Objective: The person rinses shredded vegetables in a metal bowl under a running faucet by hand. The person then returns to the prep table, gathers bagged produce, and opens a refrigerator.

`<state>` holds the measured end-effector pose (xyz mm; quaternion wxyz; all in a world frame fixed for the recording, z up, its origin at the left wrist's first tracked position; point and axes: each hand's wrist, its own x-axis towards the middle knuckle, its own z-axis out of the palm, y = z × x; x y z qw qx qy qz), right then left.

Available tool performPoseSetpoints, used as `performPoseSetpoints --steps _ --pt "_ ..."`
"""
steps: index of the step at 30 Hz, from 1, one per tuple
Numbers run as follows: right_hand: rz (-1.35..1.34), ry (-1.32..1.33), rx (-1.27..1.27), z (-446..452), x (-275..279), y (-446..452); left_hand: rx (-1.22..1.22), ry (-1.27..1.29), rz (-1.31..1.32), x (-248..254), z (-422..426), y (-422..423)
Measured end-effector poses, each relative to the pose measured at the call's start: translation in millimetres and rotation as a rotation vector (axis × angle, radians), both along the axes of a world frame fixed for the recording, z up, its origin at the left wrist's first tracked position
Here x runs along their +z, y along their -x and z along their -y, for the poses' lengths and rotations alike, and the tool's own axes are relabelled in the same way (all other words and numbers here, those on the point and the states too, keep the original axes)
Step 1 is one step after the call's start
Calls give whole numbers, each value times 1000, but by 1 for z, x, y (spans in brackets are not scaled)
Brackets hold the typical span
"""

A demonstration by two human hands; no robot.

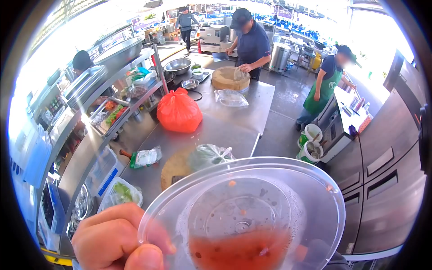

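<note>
Close to the camera, my left hand (114, 238) pinches the left rim of a round, clear plastic container (315, 198) between curled fingers and thumb. Reddish liquid (238, 249) with dark specks shows in its lower part, and small orange bits and droplets cling to the plastic. Whether a separate lid covers it I cannot tell. A faint skin-coloured patch shows through the plastic at lower right, near a dark sleeve; my right hand is otherwise hidden. Behind the container lie a round chopping board (173, 168) and a clear bag with green contents (210, 155).
A tied red bag (180, 110) stands on the steel table (225, 128). Left are shelves with a food tray (109, 118) and a tub of greens (120, 193). Across the table a person (253, 42) works at a thick round board (230, 78); another in a green apron (325, 85) stands right.
</note>
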<state>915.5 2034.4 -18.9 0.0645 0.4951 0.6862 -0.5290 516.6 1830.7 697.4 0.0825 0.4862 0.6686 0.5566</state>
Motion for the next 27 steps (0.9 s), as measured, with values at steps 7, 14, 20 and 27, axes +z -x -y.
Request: performPoseSetpoints --steps 7,14,20,27 --pt "-36 69 -18 -6 -3 3 22 -80 -23 2 4 -5" --pt "-71 150 -146 -10 -23 -7 30 -82 -131 9 8 -9" --pt "119 284 -173 -8 55 25 14 -118 -214 9 13 -8" --pt "114 355 -231 -10 51 28 -33 -137 -274 11 18 -5"
